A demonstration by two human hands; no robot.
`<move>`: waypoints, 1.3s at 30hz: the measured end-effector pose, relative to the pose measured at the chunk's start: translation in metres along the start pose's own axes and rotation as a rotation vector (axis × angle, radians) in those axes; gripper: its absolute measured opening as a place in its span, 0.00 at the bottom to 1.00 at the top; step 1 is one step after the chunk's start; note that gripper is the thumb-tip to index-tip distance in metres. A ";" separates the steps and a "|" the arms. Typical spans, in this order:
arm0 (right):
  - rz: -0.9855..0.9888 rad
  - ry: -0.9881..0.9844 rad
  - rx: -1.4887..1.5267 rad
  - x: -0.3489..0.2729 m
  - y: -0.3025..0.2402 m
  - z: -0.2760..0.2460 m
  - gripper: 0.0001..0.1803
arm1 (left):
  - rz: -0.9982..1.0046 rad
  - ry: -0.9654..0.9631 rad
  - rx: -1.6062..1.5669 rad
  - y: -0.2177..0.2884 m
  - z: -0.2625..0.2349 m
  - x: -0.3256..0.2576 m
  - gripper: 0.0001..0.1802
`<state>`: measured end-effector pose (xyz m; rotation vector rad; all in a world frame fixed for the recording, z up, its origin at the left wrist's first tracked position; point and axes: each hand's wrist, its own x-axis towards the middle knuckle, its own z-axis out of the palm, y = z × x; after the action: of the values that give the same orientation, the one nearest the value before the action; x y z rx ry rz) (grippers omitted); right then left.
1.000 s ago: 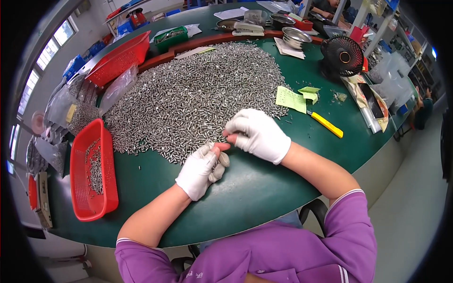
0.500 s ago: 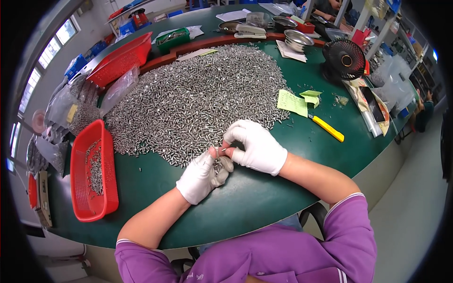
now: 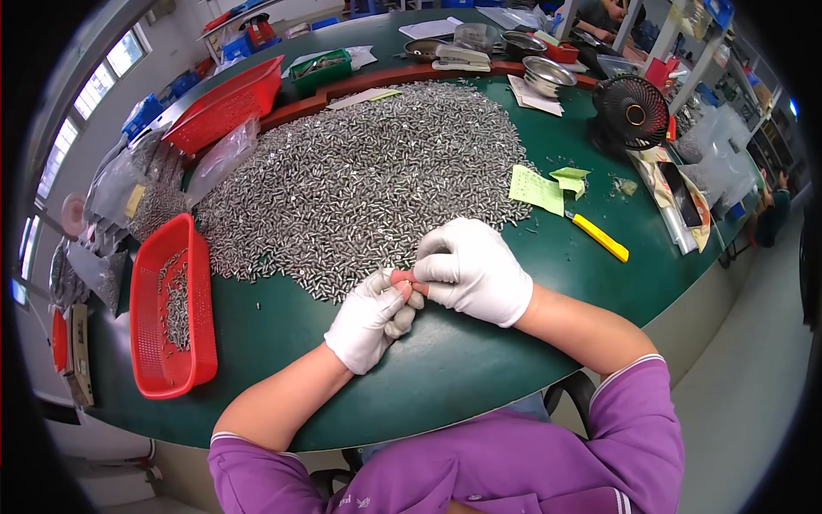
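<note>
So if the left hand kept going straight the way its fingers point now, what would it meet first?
The left hand points up and right, into the right hand; their fingertips already meet over a small reddish piece. Past that, probably the near edge of the heap of small metal parts, though depth is unclear.

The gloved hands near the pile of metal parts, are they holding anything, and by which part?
The left hand and right hand meet at their fingertips, pinching something small between them. It is too small and hidden to tell what it is or which part is gripped.
</note>
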<state>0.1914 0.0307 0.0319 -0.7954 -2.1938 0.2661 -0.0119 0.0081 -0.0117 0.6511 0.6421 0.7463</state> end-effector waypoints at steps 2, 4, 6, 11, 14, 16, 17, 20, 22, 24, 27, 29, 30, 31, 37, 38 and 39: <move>-0.006 0.035 -0.069 0.001 0.000 -0.002 0.06 | 0.010 -0.017 -0.010 -0.001 -0.002 0.000 0.11; 0.068 0.044 -0.070 0.000 0.008 -0.002 0.06 | 0.010 -0.028 -0.014 0.001 0.001 -0.001 0.12; 0.118 0.098 -0.120 -0.004 0.016 0.000 0.06 | 0.010 -0.038 -0.018 0.002 0.002 0.000 0.14; 0.178 0.053 -0.195 -0.005 0.022 -0.004 0.07 | 0.015 0.009 -0.009 0.002 0.000 -0.001 0.13; 0.192 -0.116 -0.256 -0.004 0.022 -0.001 0.07 | 0.022 -0.013 -0.021 0.005 -0.001 -0.002 0.14; 0.129 -0.142 -0.223 -0.008 0.026 0.005 0.07 | 0.043 -0.050 -0.023 0.004 0.001 -0.002 0.15; 0.092 -0.155 -0.217 -0.009 0.026 0.006 0.07 | 0.065 -0.020 -0.016 0.003 0.003 -0.002 0.16; 0.053 -0.206 -0.255 -0.008 0.023 0.010 0.07 | 0.089 0.002 -0.019 0.002 0.001 0.001 0.17; 0.039 -0.245 -0.285 -0.004 0.019 0.011 0.07 | 0.097 0.002 -0.028 0.002 0.001 0.000 0.16; 0.059 -0.317 -0.388 -0.002 0.015 0.011 0.07 | 0.088 0.045 -0.023 0.002 0.003 -0.001 0.13; 0.111 -0.219 -0.297 -0.005 0.016 0.010 0.08 | 0.080 0.034 -0.060 -0.002 -0.002 0.000 0.10; 0.143 -0.139 -0.149 -0.005 0.018 0.011 0.08 | 0.072 0.008 -0.042 -0.001 -0.002 0.001 0.10; 0.180 -0.059 -0.002 -0.006 0.018 0.011 0.08 | 0.059 -0.020 -0.025 0.000 -0.001 0.001 0.09; 0.235 -0.085 0.112 -0.007 0.018 0.012 0.09 | 0.053 -0.035 0.014 0.001 0.002 0.001 0.08; 0.331 -0.079 0.380 -0.008 0.008 0.016 0.09 | 0.057 -0.008 0.123 0.001 0.004 -0.001 0.09; 0.375 -0.053 0.328 -0.008 0.008 0.014 0.09 | 0.070 -0.021 0.118 0.000 0.003 -0.001 0.10; 0.404 -0.056 0.247 -0.006 0.009 0.010 0.08 | 0.070 -0.018 0.118 0.001 0.003 -0.001 0.10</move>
<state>0.1910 0.0346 0.0176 -1.0929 -1.9835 0.7524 -0.0103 0.0069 -0.0092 0.7915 0.6530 0.7711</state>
